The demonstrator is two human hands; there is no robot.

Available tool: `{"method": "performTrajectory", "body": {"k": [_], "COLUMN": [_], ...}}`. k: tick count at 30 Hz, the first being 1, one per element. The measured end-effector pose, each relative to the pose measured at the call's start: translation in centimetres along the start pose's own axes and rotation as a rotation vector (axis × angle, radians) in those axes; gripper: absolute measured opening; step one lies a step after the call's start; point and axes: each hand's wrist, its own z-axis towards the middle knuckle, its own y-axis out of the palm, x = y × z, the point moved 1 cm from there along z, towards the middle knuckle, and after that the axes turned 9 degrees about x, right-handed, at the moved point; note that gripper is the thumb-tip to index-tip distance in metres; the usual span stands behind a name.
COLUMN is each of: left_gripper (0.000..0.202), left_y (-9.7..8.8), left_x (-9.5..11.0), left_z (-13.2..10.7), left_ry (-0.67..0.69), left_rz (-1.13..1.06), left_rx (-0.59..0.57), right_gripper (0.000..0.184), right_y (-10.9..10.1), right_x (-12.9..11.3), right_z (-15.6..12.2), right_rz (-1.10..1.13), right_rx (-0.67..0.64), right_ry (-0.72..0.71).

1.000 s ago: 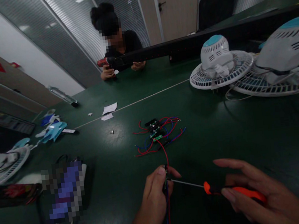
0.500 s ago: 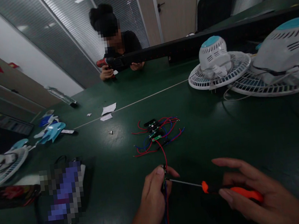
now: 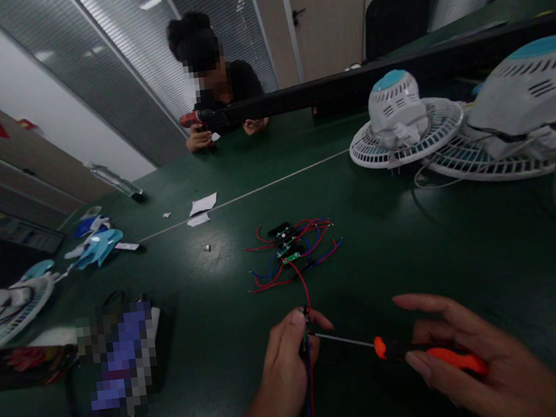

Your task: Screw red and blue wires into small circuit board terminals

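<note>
My left hand (image 3: 288, 361) is closed on a small circuit board (image 3: 306, 332) with red and blue wires running from it. Much of the board is hidden by the fingers. In my right hand (image 3: 480, 353) lies a screwdriver (image 3: 458, 360) with an orange and black handle, held by the thumb and fingers while the index finger is stretched out. The screwdriver's shaft points left, and its tip meets the board in my left hand. Beyond my hands, several small wired circuit boards (image 3: 291, 257) lie in a cluster on the green table (image 3: 392, 242).
White fan parts (image 3: 401, 117) stand at the right. Across the table a person (image 3: 224, 87) holds a red and black power drill (image 3: 192, 118) by a long black bar (image 3: 344, 87). Paper scraps (image 3: 202, 204), a small metal piece (image 3: 207, 248) and a blurred purple object (image 3: 121, 357) lie leftward.
Very little differs. The camera view has shifted slightly; both hands, the screwdriver and the board keep nearly the same positions.
</note>
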Motion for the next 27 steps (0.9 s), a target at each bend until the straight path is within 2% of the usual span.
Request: {"method": "performTrajectory", "body": {"k": [6, 12, 17, 21, 27], "left_gripper": [0.053, 0.053, 0.052, 0.053, 0.052], "left_y": [-0.1, -0.1, -0.1, 0.0, -0.1], "left_x": [0.0, -0.2, -0.4, -0.4, -0.2], "left_z": [0.0, -0.1, -0.1, 0.0, 0.1], "left_ry": [0.010, -0.009, -0.022, -0.013, 0.030], "left_rz": [0.003, 0.016, -0.003, -0.011, -0.006], "left_rx": [-0.003, -0.003, -0.018, -0.016, -0.021], "right_gripper": [0.036, 0.039, 0.050, 0.063, 0.055], "right_y": [-0.1, -0.6, -0.6, -0.5, -0.4], "right_x": [0.3, 1.5, 2.6, 2.6, 2.5], "right_z": [0.1, 0.5, 0.5, 0.4, 0.5], "right_rz": [0.011, 0.002, 0.138, 0.100, 0.061], "right_rx": [0.009, -0.115, -0.249, -0.281, -0.276], "right_ry": [-0.019, -0.023, 0.151, 0.263, 0.136]}}
